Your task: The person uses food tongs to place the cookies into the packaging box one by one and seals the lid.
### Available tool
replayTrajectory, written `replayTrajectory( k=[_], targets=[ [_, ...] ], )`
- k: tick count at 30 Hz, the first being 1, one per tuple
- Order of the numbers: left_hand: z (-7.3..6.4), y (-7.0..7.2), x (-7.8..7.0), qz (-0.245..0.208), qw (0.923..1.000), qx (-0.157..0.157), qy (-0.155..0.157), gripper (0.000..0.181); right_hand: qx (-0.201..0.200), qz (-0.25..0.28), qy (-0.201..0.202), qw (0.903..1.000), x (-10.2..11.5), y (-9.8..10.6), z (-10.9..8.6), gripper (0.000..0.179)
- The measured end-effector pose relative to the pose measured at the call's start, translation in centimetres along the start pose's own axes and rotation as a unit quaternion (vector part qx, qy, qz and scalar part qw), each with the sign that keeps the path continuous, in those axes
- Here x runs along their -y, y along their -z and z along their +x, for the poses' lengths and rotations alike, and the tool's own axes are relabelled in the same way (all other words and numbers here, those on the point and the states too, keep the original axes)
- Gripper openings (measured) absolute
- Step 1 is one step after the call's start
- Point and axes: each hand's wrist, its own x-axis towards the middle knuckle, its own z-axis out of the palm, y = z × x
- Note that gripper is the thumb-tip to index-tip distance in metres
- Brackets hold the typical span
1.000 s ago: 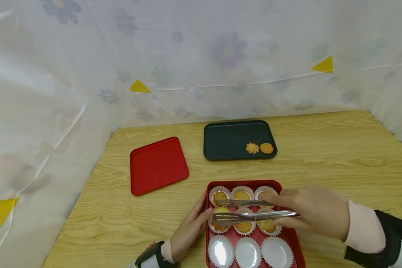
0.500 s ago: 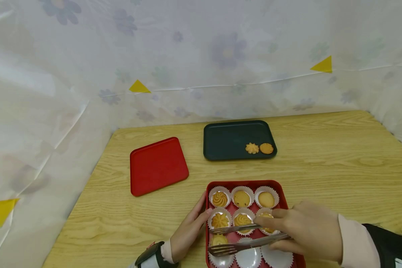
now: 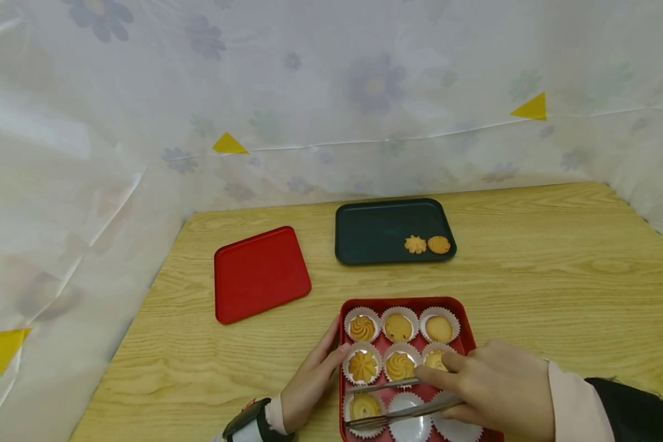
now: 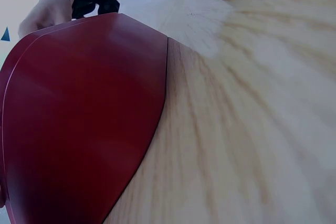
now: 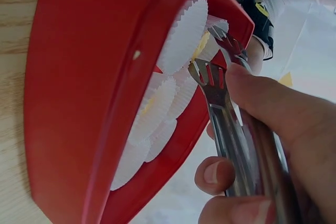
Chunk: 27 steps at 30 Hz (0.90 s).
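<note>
My right hand [image 3: 497, 393] holds metal tongs [image 3: 403, 411] by their arms. Their forked ends stand apart on either side of a round piped cookie [image 3: 364, 406] in the front left paper cup of a red box [image 3: 468, 325]. More cookies sit in the back and middle rows of cups, such as a swirl cookie [image 3: 400, 365]. The front middle paper cup [image 3: 410, 423] shows its white bottom. Along the box's left wall [image 4: 89, 103] rests my left hand [image 3: 312, 383], fingers straight, thumb tip at the rim. My right hand partly covers the box's right side.
Beyond the box lies a dark green tray [image 3: 372, 233] with a star-shaped cookie [image 3: 415, 244] and an oval cookie [image 3: 439, 245]. A flat red tray [image 3: 262, 274] lies to the left on the wooden table [image 3: 171, 368]. A flowered sheet [image 3: 320, 80] hangs behind and beside the table.
The tongs have come from the middle row toward me, and their ends have spread. The cookie that was at them now lies in the front left cup. My left hand has stayed still.
</note>
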Motion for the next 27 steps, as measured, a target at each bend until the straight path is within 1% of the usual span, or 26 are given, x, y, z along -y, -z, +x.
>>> replayTrajectory(
  k=[5, 9, 11, 14, 16, 19, 21, 24, 27],
  targets=[
    [0.0, 0.0, 0.0, 0.007, 1.0, 0.0, 0.003, 0.067, -0.006, -0.022, -0.004, 0.9997, 0.2, 0.0, 0.0, 0.045],
    [0.0, 0.0, 0.0, 0.008, 0.9999, -0.002, 0.005, 0.067, -0.002, -0.015, -0.006, 0.9999, 0.2, 0.0, 0.0, 0.045],
    [-0.1, 0.0, 0.0, 0.008, 1.0, -0.002, 0.005, 0.067, -0.005, 0.0, -0.003, 1.0, 0.1, 0.1, 0.0, 0.046],
    [-0.1, 0.0, 0.0, 0.008, 1.0, -0.002, 0.006, 0.067, -0.004, 0.041, -0.002, 0.9991, -0.2, 0.3, -0.2, 0.049],
    [-0.1, 0.0, 0.0, 0.008, 0.9999, -0.001, 0.007, 0.067, 0.003, 0.077, -0.013, 0.997, -0.5, 0.5, -0.5, 0.052],
    [0.0, 0.1, 0.0, 0.008, 1.0, 0.001, 0.006, 0.067, 0.014, 0.112, -0.039, 0.9929, -1.1, 0.9, -1.2, 0.056],
    [0.0, 0.1, 0.0, 0.008, 1.0, 0.002, 0.005, 0.067, 0.002, 0.13, -0.05, 0.9902, -1.7, 1.3, -1.7, 0.057],
    [0.0, 0.1, 0.0, 0.008, 0.9999, 0.001, 0.006, 0.067, -0.045, 0.142, -0.047, 0.9877, -3.0, 2.1, -2.4, 0.055],
    [0.0, 0.1, 0.0, 0.004, 0.9999, 0.005, 0.01, 0.067, -0.081, 0.158, -0.056, 0.9825, -4.7, 2.9, -2.9, 0.055]
  ],
)
